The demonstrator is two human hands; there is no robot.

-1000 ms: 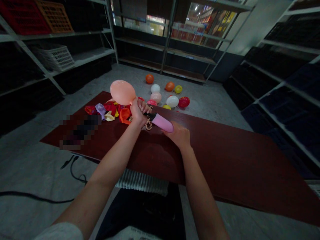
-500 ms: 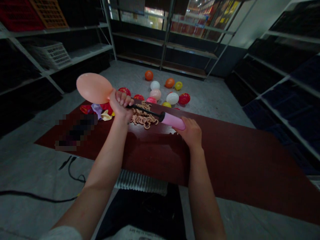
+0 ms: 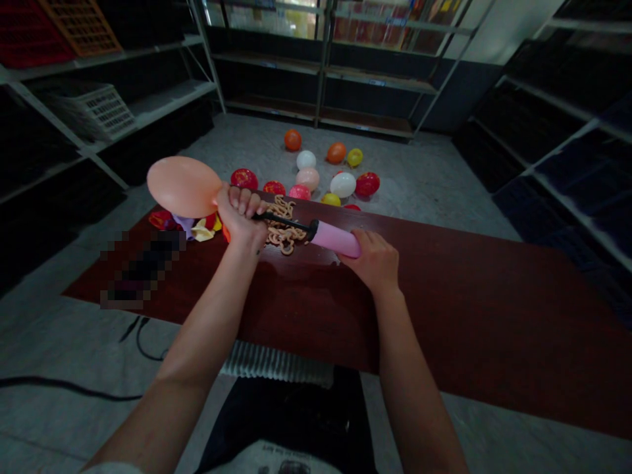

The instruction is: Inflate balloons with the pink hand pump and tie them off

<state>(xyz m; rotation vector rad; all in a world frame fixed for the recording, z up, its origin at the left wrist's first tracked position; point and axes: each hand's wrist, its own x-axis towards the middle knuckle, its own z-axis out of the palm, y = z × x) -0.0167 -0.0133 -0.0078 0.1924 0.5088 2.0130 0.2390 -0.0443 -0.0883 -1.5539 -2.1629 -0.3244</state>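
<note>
Left grip [image 3: 241,214] and right grip [image 3: 374,259] drawn apart, baring black rod [image 3: 289,223] of pink pump [image 3: 336,238], now extended | left clasps peach balloon [image 3: 182,187] neck and rod end, right pump body | balloon raised by far-left surface [image 3: 474,316]

Dim room, grey floor [image 3: 419,191] around a dark red-brown table [image 3: 484,303]; beyond the table, metal shelving [image 3: 380,79] before a lit window [image 3: 281,20] and a pale wall [image 3: 511,36], dark below; racks [image 3: 162,102] to the table's left and right
</note>
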